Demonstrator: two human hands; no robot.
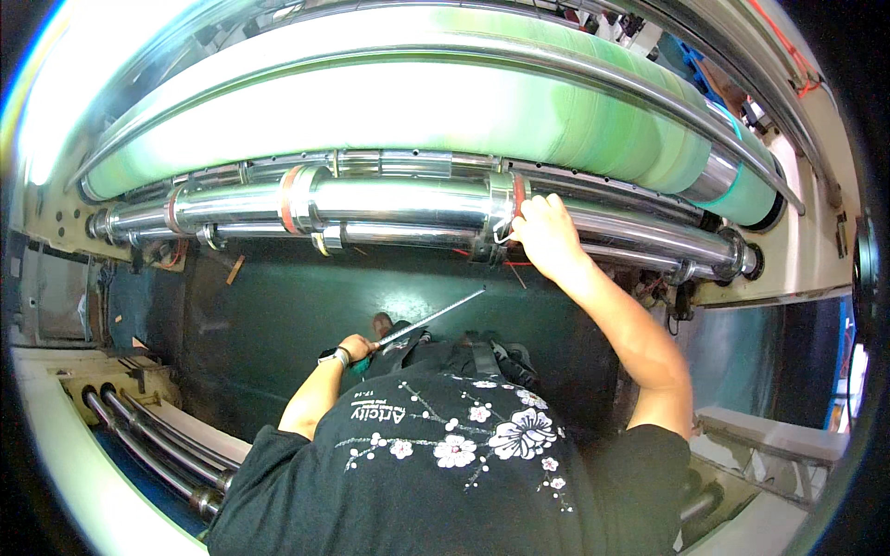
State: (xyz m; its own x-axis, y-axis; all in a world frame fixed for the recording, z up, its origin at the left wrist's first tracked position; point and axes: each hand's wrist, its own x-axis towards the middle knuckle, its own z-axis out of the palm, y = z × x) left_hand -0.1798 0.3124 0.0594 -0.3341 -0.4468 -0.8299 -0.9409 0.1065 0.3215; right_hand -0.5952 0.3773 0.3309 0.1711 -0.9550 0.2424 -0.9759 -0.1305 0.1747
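My right hand [549, 239] is closed at the machine's front shaft, its fingers around a small bent silver tool [503, 230]. That tool sits against a metal collar [491, 206] with a reddish band, right of the shaft's middle. Much of the tool is hidden by the fingers. Lower and to the left, in front of my body, my left hand [356, 348] is closed on a tape measure [431, 317]. Its pale marked blade sticks out straight up to the right, free of the shaft. A bit of green shows under that hand.
Above the shaft [399, 198] lies a big pale green roller [371, 107], with a steel bar [519, 50] across it. Another reddish-banded collar [295, 198] sits farther left. Machine side frames [797, 222] stand at both ends. More rollers [158, 445] lie at lower left, beside the dark floor [269, 306].
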